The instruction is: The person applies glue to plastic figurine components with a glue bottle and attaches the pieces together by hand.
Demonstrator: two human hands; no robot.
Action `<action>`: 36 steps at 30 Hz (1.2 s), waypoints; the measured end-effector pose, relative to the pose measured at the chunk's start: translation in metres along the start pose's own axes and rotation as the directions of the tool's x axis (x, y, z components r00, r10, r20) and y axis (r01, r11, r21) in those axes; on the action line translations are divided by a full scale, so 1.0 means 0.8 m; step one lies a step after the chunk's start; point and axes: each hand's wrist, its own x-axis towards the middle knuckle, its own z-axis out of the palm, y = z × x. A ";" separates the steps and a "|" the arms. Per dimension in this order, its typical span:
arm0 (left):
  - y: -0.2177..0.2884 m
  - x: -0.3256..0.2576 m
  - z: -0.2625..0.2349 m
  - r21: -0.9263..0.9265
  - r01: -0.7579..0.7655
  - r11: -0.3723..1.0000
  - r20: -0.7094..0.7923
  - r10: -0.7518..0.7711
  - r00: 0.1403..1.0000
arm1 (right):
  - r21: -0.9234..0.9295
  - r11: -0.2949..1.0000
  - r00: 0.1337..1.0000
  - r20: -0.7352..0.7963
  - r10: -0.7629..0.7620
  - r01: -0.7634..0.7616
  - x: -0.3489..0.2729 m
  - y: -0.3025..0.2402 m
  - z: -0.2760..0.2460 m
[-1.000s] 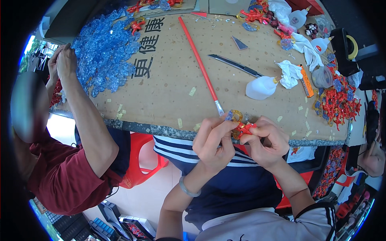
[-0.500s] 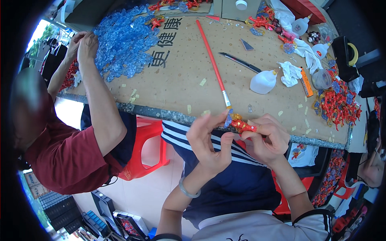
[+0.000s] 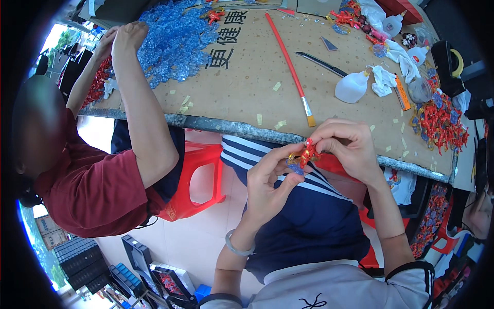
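Between my two hands, just off the table's front edge, is a small shiny red-and-gold figurine (image 3: pixel 307 155) with a translucent blue base, tilted. My left hand (image 3: pixel 272 177) pinches it near the blue base with thumb and fingers. Thumb and forefinger of my right hand (image 3: pixel 350 147) are closed on the red upper part. A paintbrush (image 3: pixel 288 59) with a long red handle lies on the table beyond, its bristles toward me. A black craft knife (image 3: pixel 321 64) and a white squeeze bottle (image 3: pixel 352 87) are to its right.
At left a person (image 3: pixel 92 180) in a dark red shirt works beside a heap of clear blue pieces (image 3: pixel 177 44). A pile of red figurines (image 3: pixel 440 123) covers the table's right end, near white cloths (image 3: pixel 383 81), an orange box cutter (image 3: pixel 402 93) and a tape roll (image 3: pixel 456 67). Red stools stand below.
My hands have drawn the figurine back from the table edge and turned it more upright, red end up. My left fingers have closed in around its blue base. The whole view has shifted slightly.
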 end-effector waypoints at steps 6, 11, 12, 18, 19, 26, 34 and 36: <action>0.005 -0.006 0.002 -0.116 0.050 0.992 -0.105 -0.062 0.993 | 0.028 0.999 0.997 0.071 0.026 -0.028 0.011 -0.006 0.008; 0.001 -0.013 0.000 -0.087 -0.004 0.996 -0.130 -0.007 0.992 | -0.014 1.000 0.997 0.073 -0.016 0.017 0.014 -0.008 0.017; 0.002 -0.014 0.002 -0.078 -0.016 0.997 -0.159 0.003 0.987 | -0.013 1.000 0.997 0.077 -0.013 0.014 0.015 -0.009 0.018; -0.004 -0.017 -0.002 0.309 -0.162 0.937 -0.256 0.246 0.935 | 0.110 0.982 0.987 0.067 0.146 -0.152 0.007 -0.021 0.035; -0.004 -0.017 -0.003 0.308 -0.162 0.938 -0.262 0.247 0.933 | 0.106 0.982 0.987 0.072 0.146 -0.153 0.005 -0.022 0.035; 0.001 -0.016 -0.003 0.541 -0.213 0.813 -0.226 0.385 0.895 | 0.173 0.959 0.970 0.133 0.204 -0.225 0.003 -0.019 0.035; 0.005 -0.015 -0.004 0.728 -0.221 0.649 -0.201 0.510 0.836 | 0.189 0.966 0.978 0.149 0.149 -0.176 -0.002 -0.020 0.034; 0.003 -0.016 -0.004 0.718 -0.227 0.658 -0.206 0.512 0.834 | 0.178 0.975 0.980 0.167 0.106 -0.135 -0.005 -0.022 0.032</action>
